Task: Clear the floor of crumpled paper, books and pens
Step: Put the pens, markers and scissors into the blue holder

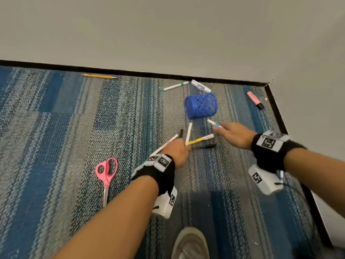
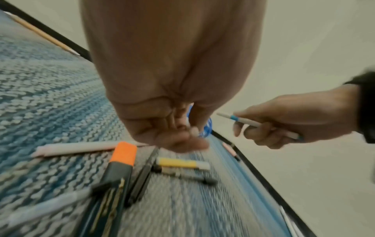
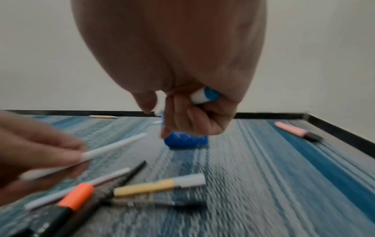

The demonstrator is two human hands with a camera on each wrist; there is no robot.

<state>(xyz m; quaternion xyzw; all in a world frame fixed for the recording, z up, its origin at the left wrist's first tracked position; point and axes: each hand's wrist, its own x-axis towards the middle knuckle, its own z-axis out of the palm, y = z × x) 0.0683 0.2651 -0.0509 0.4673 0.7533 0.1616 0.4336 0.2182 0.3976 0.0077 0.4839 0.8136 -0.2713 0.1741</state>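
On the striped carpet (image 1: 56, 113) near the wall corner, pens lie scattered around a blue mesh cup (image 1: 201, 106) tipped on its side. The left hand (image 1: 177, 150) pinches a white pen (image 3: 113, 154) between thumb and fingertips, lifted just above the pile. The right hand (image 1: 233, 135) has its fingers curled round a white pen with a blue band (image 2: 243, 121).

Below them sit a yellow-and-white pen (image 1: 201, 139), a black pen (image 1: 203, 146), an orange highlighter (image 2: 119, 162) and more. Farther off are a pencil (image 1: 99, 76) by the skirting, a pink highlighter (image 1: 255, 100) near the corner and pink scissors (image 1: 106, 176) to the left.

These look light, stiff and smooth (likely to roll on the weave). A pinch at mid-barrel should hold them level; the fat highlighters probably want a wider grasp. Lying crossed, lifting one may drag its neighbour.
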